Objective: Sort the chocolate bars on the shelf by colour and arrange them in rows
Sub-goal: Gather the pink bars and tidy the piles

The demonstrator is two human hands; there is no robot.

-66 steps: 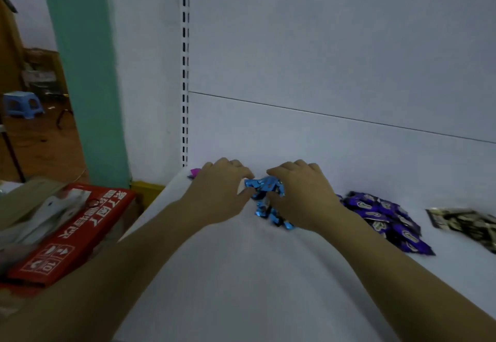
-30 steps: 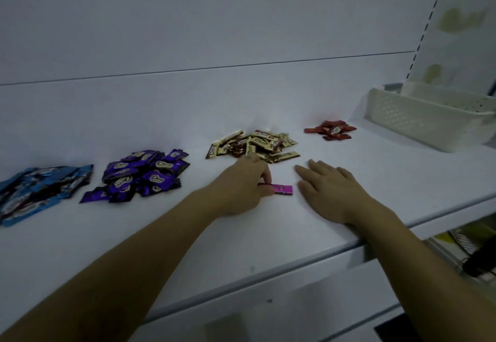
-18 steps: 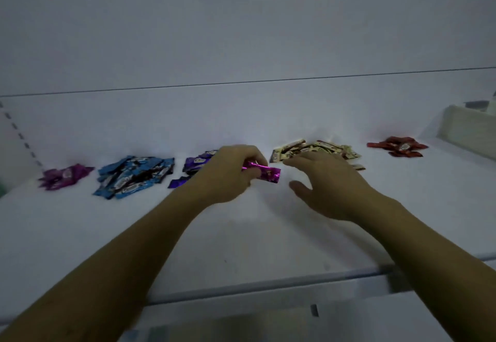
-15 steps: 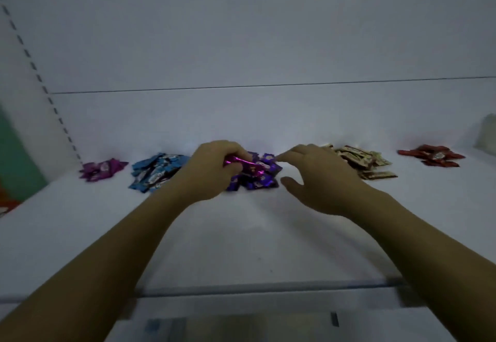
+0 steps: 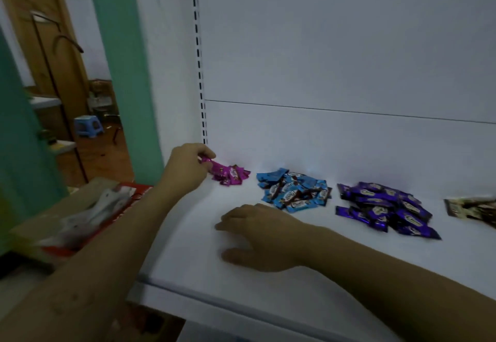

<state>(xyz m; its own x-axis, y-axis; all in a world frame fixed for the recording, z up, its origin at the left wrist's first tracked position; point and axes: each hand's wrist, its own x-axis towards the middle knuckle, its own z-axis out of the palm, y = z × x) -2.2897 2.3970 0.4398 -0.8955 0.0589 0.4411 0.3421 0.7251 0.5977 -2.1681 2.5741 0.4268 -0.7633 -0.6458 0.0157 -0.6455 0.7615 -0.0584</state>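
Observation:
On the white shelf (image 5: 308, 274) the chocolate bars lie in heaps by colour. A small magenta heap (image 5: 233, 176) sits at the far left, by the back wall. My left hand (image 5: 185, 168) pinches one magenta bar (image 5: 212, 165) at the left edge of that heap. To the right come a blue heap (image 5: 294, 192), a purple heap (image 5: 386, 207) and, cut off by the frame's right edge, a gold heap (image 5: 472, 208). My right hand (image 5: 261, 237) rests flat on the shelf in front of the blue heap, fingers spread, holding nothing.
A red cardboard box (image 5: 80, 213) with white packets stands left of the shelf, below its level. A green pillar (image 5: 126, 73) rises behind it. The shelf's back panel has a slotted upright (image 5: 200, 73) at its left corner. A blue stool (image 5: 88, 126) stands in the far room.
My left hand has carried the magenta bar leftward, past the purple and blue heaps, to the magenta heap. My right hand has dropped flat onto the shelf. My view has swung left.

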